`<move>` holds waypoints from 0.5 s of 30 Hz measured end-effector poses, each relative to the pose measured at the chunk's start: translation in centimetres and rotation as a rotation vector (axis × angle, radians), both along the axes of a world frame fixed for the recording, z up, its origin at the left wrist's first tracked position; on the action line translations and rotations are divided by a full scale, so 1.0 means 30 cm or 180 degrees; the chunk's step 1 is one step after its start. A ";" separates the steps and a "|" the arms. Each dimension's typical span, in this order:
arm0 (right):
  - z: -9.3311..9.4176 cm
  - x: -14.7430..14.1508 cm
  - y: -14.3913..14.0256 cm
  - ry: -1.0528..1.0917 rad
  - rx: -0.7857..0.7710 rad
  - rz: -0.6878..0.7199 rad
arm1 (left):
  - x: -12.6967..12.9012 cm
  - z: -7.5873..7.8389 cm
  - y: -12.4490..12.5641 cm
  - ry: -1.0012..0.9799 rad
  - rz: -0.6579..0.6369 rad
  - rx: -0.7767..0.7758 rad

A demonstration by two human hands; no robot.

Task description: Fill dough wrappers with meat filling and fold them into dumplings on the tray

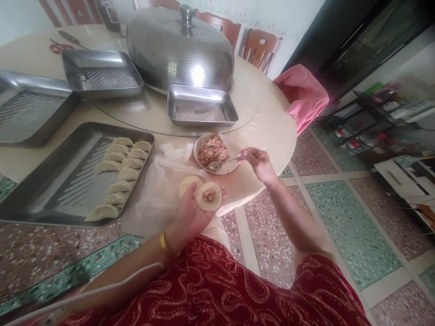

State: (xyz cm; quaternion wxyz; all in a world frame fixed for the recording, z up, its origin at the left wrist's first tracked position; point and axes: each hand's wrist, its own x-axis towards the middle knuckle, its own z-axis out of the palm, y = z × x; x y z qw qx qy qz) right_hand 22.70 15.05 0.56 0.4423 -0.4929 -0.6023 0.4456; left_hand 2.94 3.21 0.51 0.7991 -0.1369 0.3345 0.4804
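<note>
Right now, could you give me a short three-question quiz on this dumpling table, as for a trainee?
1. True or false: the left hand holds a round wrapper with filling on it.
2. What does the right hand hold? A) knife B) spoon C) lid
3. Where do the folded dumplings lie?

Key: 1 true. 2 B, its tip in the bowl of filling. 3 In two rows on the nearest metal tray.

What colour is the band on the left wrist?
Yellow; the wristband shows just below the left hand in the head view.
</note>
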 end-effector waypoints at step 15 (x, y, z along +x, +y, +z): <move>0.110 0.026 -0.258 -0.0149 0.1607 0.0698 | -0.031 0.027 0.019 -0.0303 0.0014 0.0447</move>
